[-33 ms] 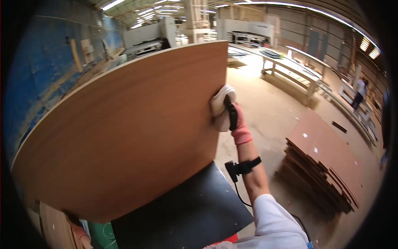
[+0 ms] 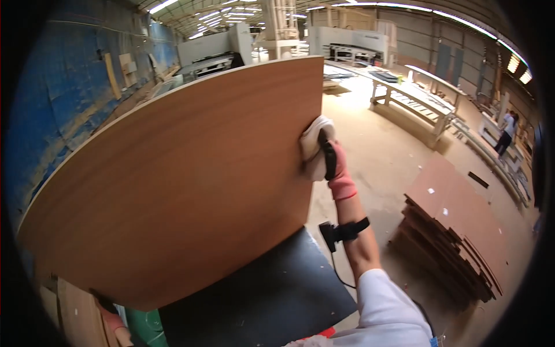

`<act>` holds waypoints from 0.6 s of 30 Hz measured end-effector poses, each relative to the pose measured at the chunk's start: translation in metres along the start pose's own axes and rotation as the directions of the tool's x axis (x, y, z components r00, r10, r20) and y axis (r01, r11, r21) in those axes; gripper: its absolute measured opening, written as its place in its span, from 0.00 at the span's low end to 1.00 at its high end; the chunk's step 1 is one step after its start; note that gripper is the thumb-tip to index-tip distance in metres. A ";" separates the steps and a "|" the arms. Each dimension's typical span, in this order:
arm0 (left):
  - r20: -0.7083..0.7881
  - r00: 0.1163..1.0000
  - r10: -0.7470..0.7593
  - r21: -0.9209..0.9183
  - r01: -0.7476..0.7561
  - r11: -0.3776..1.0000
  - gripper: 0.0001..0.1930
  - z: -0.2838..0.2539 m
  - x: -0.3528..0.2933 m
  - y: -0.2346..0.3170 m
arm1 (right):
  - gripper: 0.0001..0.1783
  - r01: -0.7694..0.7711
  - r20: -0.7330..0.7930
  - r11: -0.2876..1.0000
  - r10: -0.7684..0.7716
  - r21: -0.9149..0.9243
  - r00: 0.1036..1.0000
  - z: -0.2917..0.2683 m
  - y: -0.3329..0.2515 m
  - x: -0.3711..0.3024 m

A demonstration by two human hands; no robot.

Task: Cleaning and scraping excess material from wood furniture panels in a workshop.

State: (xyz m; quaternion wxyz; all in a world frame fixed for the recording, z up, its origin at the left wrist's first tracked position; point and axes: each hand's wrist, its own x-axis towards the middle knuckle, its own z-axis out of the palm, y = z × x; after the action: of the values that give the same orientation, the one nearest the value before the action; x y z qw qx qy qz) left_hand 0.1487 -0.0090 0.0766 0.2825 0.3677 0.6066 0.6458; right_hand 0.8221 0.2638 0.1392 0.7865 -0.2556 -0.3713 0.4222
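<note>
A large brown wooden panel [image 2: 179,179] stands tilted on edge in front of me, above a black sheet-covered surface [image 2: 260,289]. My right hand [image 2: 332,159], in a pink and black glove, is closed round a folded white cloth [image 2: 317,147]. That cloth presses on the panel's face close to its right edge. At the lower left, my gloved left hand [image 2: 110,312] grips the panel's bottom corner; its fingertips are mostly hidden. A black strap with a small device [image 2: 344,231] sits on my right forearm.
To the right, a stack of brown boards [image 2: 457,214] lies on the floor, its edges uneven. Farther back are a long wooden workbench frame [image 2: 410,107] and a person [image 2: 507,133]. More boards [image 2: 81,315] lie at the lower left, beside a green surface [image 2: 147,327].
The whole scene has shifted slightly rightward in view. Both hands keep their places on the panel and cloth.
</note>
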 end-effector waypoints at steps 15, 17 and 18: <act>-0.163 0.958 -0.237 0.025 0.244 0.970 0.26 -0.050 -0.027 -0.086 | 0.22 -0.266 -0.142 0.673 0.235 -0.690 0.962 -0.077 -0.003 -0.075; -0.214 0.935 -0.284 0.068 0.305 0.950 0.25 -0.051 -0.044 -0.090 | 0.22 -0.311 -0.168 0.630 0.277 -0.712 0.946 -0.091 0.019 -0.100; -0.181 0.932 -0.314 0.091 0.334 0.938 0.25 -0.057 -0.049 -0.099 | 0.22 -0.352 -0.206 0.592 0.301 -0.725 0.931 -0.095 0.028 -0.112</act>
State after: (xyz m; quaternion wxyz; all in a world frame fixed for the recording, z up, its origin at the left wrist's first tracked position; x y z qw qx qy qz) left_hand 0.1216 -0.0711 -0.0273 0.3119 0.2243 0.7179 0.5806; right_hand 0.8439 0.1737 0.0213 0.5298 -0.6338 -0.4344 0.3590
